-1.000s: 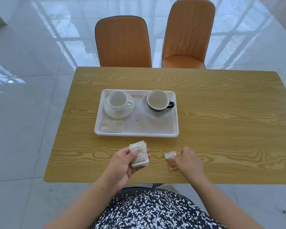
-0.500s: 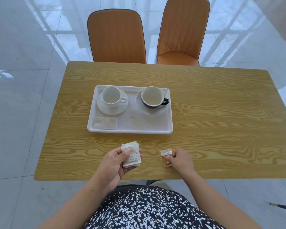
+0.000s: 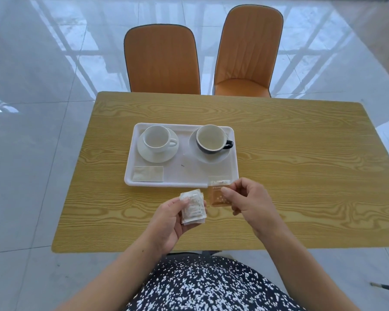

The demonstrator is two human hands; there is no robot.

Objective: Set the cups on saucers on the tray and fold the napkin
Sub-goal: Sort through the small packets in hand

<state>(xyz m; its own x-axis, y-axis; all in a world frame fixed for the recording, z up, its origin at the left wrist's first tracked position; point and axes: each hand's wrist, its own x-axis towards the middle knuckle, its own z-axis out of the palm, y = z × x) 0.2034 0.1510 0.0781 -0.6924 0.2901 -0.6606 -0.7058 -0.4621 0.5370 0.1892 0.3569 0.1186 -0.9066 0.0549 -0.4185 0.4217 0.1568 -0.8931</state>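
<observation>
A white tray point(image 3: 189, 176) lies on the wooden table point(image 3: 290, 164). On it, a white cup point(image 3: 156, 139) stands on a white saucer point(image 3: 152, 154) at the left, and a black cup point(image 3: 211, 139) with a pale inside stands on a second saucer point(image 3: 208, 159) at the right. A folded beige napkin point(image 3: 148, 173) lies flat in the tray's near left corner. My left hand point(image 3: 169, 218) holds a few white sachets point(image 3: 193, 208) above the table's near part. My right hand point(image 3: 247, 198) pinches a small amber packet point(image 3: 218, 194) just over the tray's near right edge.
Two orange chairs point(image 3: 162, 61) point(image 3: 248, 52) stand at the table's far side. A glossy tiled floor surrounds the table. The table's near edge point(image 3: 121, 249) runs just in front of my body.
My right hand has lifted the amber packet off the table and brought it up toward the tray's near right edge. My left hand keeps holding the white sachets. The view has tilted.
</observation>
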